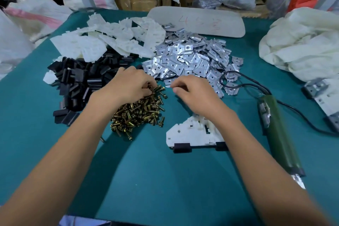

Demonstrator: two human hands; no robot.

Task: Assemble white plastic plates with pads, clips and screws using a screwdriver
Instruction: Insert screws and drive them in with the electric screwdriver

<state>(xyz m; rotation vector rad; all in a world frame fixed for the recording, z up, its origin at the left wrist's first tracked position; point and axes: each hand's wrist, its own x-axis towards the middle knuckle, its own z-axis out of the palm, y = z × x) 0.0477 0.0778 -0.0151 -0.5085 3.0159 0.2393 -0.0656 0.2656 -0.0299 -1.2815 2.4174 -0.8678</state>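
The left hand (132,84) gripped brass-coloured metal screws (139,113) in their heap. The right hand (192,91) curled; its hold could not be told.

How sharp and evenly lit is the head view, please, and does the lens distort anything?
Head view: light is soft and even, with shadows under the forearms on the teal table; the metal clips and brass screws glint; the centre is sharp, the tip of the electric screwdriver blurred; the lens bows the table's far edge and stretches the forearms.
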